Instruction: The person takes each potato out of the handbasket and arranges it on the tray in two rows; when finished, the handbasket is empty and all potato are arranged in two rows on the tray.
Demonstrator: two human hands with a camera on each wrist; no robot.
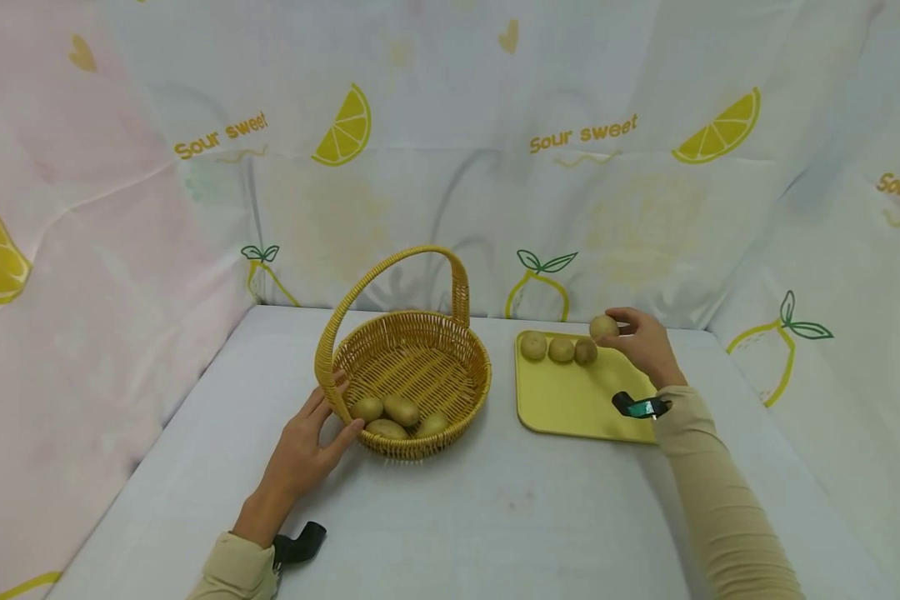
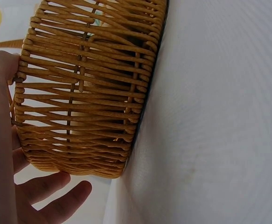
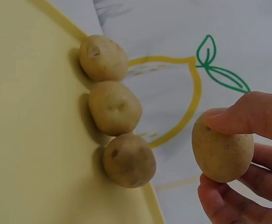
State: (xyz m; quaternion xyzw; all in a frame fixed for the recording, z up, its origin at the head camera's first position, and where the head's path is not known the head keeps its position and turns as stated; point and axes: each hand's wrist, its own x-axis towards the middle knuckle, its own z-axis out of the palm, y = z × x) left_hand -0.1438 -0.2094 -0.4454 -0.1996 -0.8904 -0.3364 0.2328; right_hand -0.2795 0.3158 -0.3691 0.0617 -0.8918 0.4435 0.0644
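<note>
On the left, a round wicker basket with a tall arched handle stands on the table. Several potatoes lie inside it, towards its near side. My left hand holds the basket's left rim beside the handle's foot, thumb over the edge; the left wrist view shows two outstretched fingers along the woven side. Over the back right of a yellow tray, my right hand pinches a potato between thumb and fingers. Three potatoes sit in a row along the tray's back edge.
A white cloth covers the table. Behind and at both sides hang cloth walls printed with lemons and lettering. Black wrist straps are worn on both arms.
</note>
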